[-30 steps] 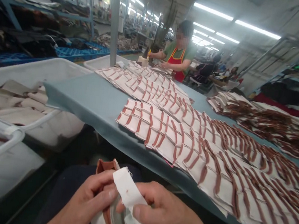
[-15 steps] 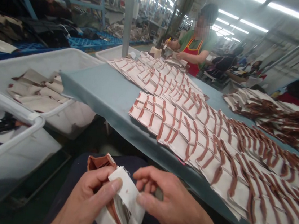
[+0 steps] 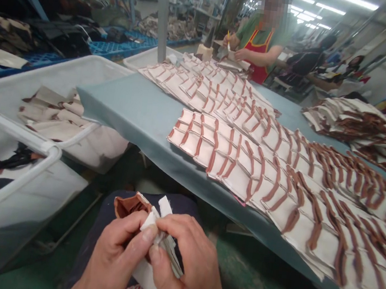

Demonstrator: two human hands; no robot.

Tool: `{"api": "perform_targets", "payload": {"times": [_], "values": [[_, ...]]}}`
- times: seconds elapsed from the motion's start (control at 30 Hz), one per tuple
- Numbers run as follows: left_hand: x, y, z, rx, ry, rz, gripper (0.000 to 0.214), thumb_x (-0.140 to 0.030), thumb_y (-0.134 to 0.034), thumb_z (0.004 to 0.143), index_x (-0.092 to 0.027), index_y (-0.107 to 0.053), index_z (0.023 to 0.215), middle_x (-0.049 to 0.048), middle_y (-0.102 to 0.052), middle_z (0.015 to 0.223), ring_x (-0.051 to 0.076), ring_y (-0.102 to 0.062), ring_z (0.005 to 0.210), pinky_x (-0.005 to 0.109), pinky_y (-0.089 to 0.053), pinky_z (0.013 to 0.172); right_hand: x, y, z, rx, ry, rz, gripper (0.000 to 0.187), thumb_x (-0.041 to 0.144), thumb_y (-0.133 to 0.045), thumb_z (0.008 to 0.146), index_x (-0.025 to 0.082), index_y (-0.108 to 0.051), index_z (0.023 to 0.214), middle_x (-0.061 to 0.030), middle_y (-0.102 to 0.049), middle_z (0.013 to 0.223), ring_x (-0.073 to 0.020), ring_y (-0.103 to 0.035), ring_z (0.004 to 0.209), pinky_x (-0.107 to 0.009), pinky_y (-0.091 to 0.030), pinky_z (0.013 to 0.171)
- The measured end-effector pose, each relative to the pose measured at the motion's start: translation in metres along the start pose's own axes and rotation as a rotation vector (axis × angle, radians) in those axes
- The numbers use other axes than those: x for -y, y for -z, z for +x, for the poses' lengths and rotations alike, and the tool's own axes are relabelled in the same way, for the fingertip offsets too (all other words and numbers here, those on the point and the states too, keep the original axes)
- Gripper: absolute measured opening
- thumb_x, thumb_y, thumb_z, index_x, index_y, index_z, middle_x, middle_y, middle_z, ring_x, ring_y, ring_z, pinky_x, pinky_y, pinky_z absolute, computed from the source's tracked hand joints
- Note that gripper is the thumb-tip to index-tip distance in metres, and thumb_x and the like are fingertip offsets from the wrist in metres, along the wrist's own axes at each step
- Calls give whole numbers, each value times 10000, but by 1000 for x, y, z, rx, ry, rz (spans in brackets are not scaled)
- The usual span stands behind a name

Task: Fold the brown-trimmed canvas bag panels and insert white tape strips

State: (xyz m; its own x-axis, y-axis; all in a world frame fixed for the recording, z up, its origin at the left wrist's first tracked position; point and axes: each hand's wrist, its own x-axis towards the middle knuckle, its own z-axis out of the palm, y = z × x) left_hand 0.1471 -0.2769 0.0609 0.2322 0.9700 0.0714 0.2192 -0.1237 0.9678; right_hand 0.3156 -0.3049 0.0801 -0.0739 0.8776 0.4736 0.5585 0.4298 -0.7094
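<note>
Over my lap, my left hand (image 3: 119,248) pinches a piece of white backing (image 3: 149,220) and the brown-edged leather piece (image 3: 132,206) under it between thumb and fingers. Close against it, my right hand (image 3: 184,256) is closed on the same white backing, thumb and forefinger meeting at its edge. A strip of the backing sticks up between the two hands. Grey and pale layers of the piece hang below the fingers, mostly hidden by the hands.
Rows of white pieces with brown edges (image 3: 234,154) overlap on the blue-green table (image 3: 114,99). White bins (image 3: 93,64) with leather scraps stand at left. Across the table, a person in a red apron (image 3: 257,49) works with a yellow-handled tool. Stacked pieces (image 3: 363,132) lie at right.
My right hand has moved left, from beside the white backing to gripping it next to my left hand. The backing, flat before, is now bent and bunched between my fingers.
</note>
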Motion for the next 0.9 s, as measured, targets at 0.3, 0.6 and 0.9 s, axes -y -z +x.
{"api": "perform_targets", "payload": {"times": [0.3,0.6,0.9], "values": [[20,3,-1,253,99,-88,709,-706,-238,1096,-233,-766,1083,24,-705,809,208,-593,675,290,-476,604,-9,1,0,-27,-208,81,134,144,-663,924,217,-697,1031,-27,-808,977,-202,-769,906,-310,-568,845],[-18,-19,-2,51,387,-238,429,-674,-779,858,-269,-644,902,-55,-621,787,139,-547,665,206,-436,592,-24,5,8,5,-776,754,308,460,-675,954,162,-709,883,-30,-724,764,-132,-595,650,-235,-484,615],[-4,0,2,322,431,-93,445,-616,-745,897,-206,-649,753,-5,-647,700,163,-536,646,238,-421,586,-26,-2,3,47,-903,848,417,565,-768,863,177,-626,810,34,-585,602,-83,-448,512,-201,-390,509]]}}
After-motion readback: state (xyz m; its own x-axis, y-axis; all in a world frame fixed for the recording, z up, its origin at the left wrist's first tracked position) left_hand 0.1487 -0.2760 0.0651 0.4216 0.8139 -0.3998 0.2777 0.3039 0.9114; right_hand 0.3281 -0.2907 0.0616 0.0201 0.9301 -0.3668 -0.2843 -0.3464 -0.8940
